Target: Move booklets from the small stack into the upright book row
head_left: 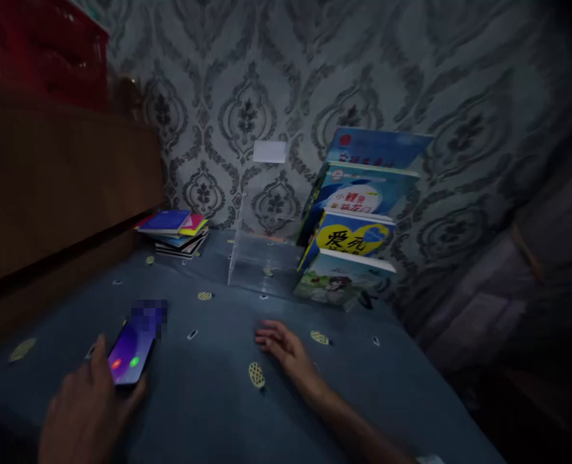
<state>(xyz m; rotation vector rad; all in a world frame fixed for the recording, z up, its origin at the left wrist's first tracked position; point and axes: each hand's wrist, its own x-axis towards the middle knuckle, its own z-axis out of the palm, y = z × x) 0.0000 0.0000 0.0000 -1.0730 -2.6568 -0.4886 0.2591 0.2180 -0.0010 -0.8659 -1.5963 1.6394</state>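
A lit smartphone [131, 351] with a red and a green button on its screen is at the lower left. My left hand [85, 406] grips its near end, thumb on one side and fingers on the other; part of its screen is blurred out. My right hand [286, 351] is over the blue patterned cloth, fingers loosely stretched out, holding nothing. Beyond it stands a clear acrylic book rack [261, 261]. Several picture books lean in its right side, among them a blue and yellow book [351, 237] and a green-covered book [341, 280] in front.
At the back left lies a stack of thin books [177, 232] beside a wooden cabinet [63, 187], which bears a shiny red bag [39, 58]. Patterned wallpaper [247, 109] closes off the back. Pale fabric [483, 303] hangs at the right.
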